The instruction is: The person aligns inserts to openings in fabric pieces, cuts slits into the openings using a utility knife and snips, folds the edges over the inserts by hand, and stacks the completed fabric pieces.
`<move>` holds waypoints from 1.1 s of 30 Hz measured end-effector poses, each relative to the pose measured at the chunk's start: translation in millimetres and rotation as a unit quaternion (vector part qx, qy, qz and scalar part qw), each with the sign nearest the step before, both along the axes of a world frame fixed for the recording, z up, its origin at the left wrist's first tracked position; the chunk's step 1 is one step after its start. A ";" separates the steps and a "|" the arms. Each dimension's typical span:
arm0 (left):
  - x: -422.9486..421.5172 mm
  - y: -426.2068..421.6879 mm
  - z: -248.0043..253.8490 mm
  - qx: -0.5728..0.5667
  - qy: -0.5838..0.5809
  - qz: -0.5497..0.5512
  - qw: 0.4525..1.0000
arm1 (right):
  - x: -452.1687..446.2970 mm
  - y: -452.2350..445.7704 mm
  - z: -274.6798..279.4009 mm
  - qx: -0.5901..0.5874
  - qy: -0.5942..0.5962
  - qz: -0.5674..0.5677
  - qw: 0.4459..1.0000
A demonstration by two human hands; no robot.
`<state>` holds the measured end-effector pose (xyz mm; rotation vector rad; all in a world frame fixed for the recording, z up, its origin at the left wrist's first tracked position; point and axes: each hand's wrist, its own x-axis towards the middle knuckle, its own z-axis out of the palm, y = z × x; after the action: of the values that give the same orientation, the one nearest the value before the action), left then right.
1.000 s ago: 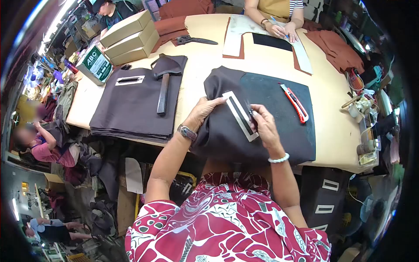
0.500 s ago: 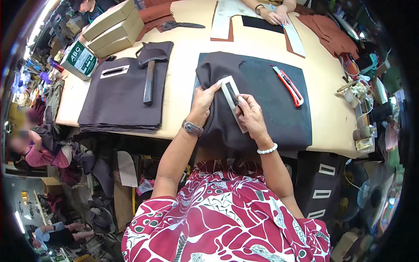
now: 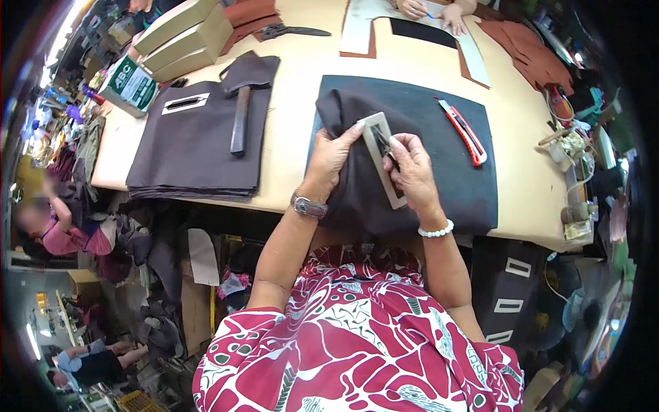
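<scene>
My left hand [image 3: 328, 163] is closed on a dark brown leather-like sheet [image 3: 350, 209], its thumb on the top end of a pale rectangular frame [image 3: 371, 137] set on the sheet. Dark material shows in the frame's long slot. My right hand [image 3: 416, 177] is at the slot, thumb and fingers pinched together on a small dark bit; the fingers hide what it is. Beneath the sheet lies a dark cutting mat [image 3: 453, 189]. A red and white utility knife [image 3: 465, 134] rests on the mat, right of my right hand.
On the left, a hammer [image 3: 240, 122] lies on stacked dark sheets [image 3: 192, 151] with another pale frame [image 3: 185, 103]. Boxes [image 3: 185, 41], an ABC tin [image 3: 128, 86] and scissors [image 3: 295, 31] stand or lie behind. Across the table, another person's hands [image 3: 439, 12] hold a blue pen over pale templates.
The view has shifted slightly. My right hand still pinches at the slot, and the dark material there looks more lifted. The other person's hands have moved apart.
</scene>
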<state>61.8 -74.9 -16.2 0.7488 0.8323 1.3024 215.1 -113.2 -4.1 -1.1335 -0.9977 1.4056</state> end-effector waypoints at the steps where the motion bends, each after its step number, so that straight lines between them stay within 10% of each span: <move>1: -0.8 -1.1 1.1 0.011 0.013 0.007 1.000 | -0.7 1.1 1.2 0.000 0.010 0.007 1.000; 33: 32.5 -39.1 13.6 0.063 0.001 0.187 0.980 | -37.2 -38.8 2.2 0.033 0.023 -0.107 0.993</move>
<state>94.3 -114.0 -2.6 0.7135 0.9273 1.7031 177.9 -152.0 -1.9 -1.1186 -0.8579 1.2140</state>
